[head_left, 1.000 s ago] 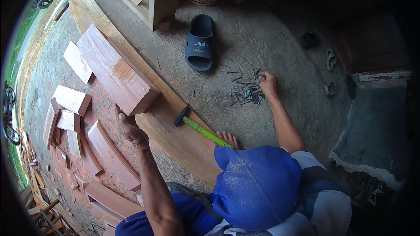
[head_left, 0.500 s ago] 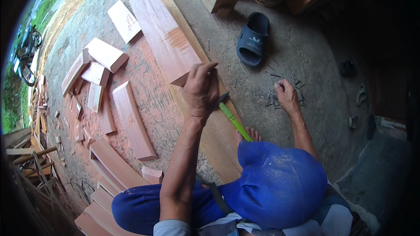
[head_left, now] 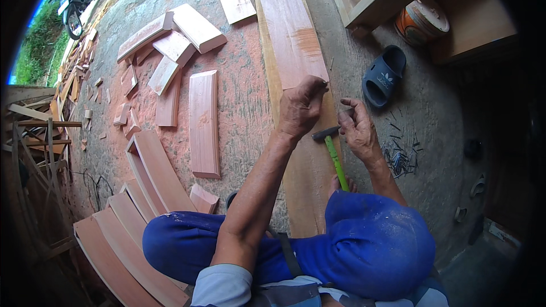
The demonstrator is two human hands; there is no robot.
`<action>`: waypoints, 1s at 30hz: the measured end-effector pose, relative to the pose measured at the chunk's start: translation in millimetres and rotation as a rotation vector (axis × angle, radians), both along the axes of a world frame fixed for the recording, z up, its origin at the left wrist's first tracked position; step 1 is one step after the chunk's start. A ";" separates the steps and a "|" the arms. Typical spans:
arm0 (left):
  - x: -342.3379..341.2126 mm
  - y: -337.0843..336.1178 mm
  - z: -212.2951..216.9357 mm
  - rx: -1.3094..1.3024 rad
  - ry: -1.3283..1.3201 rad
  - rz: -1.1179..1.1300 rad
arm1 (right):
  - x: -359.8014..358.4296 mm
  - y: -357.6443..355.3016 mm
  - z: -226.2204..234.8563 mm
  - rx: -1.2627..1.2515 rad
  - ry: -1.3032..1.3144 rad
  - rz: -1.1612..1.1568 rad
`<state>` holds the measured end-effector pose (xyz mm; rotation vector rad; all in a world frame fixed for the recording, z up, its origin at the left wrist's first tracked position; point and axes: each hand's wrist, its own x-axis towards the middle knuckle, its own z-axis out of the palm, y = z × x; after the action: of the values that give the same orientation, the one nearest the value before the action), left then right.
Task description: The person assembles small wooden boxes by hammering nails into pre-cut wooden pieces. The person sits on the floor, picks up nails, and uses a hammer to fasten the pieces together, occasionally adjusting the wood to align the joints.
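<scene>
My left hand (head_left: 301, 107) is closed, fingers curled, over the near end of a pale pinkish board (head_left: 290, 28); whatever it grips, if anything, is hidden. That board lies on a longer brown plank (head_left: 304, 193) on the ground. My right hand (head_left: 362, 133) is raised just to its right, thumb and fingers bent together; something thin and dark seems to be between them, too small to name. Between the two hands and slightly nearer me, a hammer (head_left: 336, 162) with a green handle rests with its dark head on the plank. Loose nails (head_left: 402, 159) lie heaped right of my right forearm.
Several cut wood blocks (head_left: 203, 125) lie on the left, with curved stacked wooden pieces (head_left: 128, 250) by my knee. A dark blue slipper (head_left: 384, 77) and an orange-and-white bucket (head_left: 422, 21) stand right. A wooden frame (head_left: 378, 0) is at the far right.
My right hand has moved from the nail pile up and left, beside the hammer head and close to my left hand. My left hand stays at the board's end. The view has shifted left.
</scene>
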<state>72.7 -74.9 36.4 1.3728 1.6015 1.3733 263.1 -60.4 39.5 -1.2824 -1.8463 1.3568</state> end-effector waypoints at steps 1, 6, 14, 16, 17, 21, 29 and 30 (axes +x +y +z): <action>-15.5 5.6 1.4 0.019 -0.234 0.096 | 2.9 -9.6 -0.4 0.022 -0.093 0.053; -83.1 6.9 -25.6 0.038 -0.402 0.057 | 43.7 -72.4 -57.3 0.082 -0.476 0.196; -89.2 1.6 -33.5 -0.039 -0.053 0.040 | 45.1 -63.0 -57.3 -0.464 -0.395 0.153; -84.3 2.5 -35.9 -0.043 -0.121 0.052 | 44.3 -58.1 -43.7 -0.295 -0.350 0.140; -84.0 4.8 -36.9 -0.039 -0.100 0.047 | 43.9 -55.3 -34.5 -0.211 -0.327 0.132; -82.5 5.6 -38.0 -0.032 -0.079 0.054 | 30.4 -37.3 25.1 -0.089 -0.164 0.137; -85.9 7.1 -38.1 -0.015 0.052 0.066 | 0.7 2.9 82.4 0.301 -0.155 0.311; -87.2 7.4 -36.3 -0.028 0.065 0.054 | -3.6 7.0 84.0 0.341 -0.153 0.332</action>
<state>-14.5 -67.5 0.1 1.3803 1.7051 1.3446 259.4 -53.4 123.5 -0.9558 -2.3565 1.0534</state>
